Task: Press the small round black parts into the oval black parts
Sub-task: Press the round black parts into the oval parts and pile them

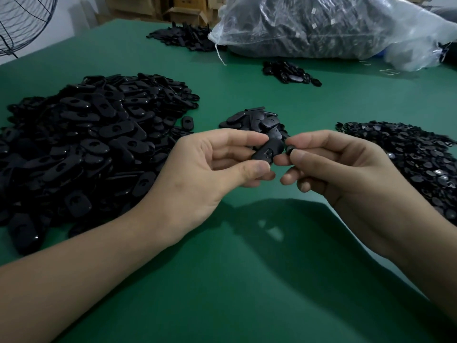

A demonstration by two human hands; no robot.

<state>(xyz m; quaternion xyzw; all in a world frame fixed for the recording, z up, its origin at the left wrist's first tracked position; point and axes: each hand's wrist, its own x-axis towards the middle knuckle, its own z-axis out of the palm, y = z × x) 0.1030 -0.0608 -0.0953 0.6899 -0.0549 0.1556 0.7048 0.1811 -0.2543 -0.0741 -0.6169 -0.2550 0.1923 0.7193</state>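
Observation:
My left hand (212, 167) pinches one oval black part (267, 151) between thumb and fingers, its slotted face turned up toward me. My right hand (338, 164) pinches a small round black part (289, 150) at its fingertips, right beside the oval part's right end. Both hands hover above the green table (247, 280). A big heap of oval parts (81, 144) lies to the left. A heap of small round parts (415, 162) lies to the right. A small pile of oval parts (254, 120) sits just behind my hands.
At the back stand a large clear plastic bag (321, 26) full of dark parts, two more piles of black parts (289, 71) (185, 37), cardboard boxes (183, 11) and a wire fan guard (22, 23) at far left.

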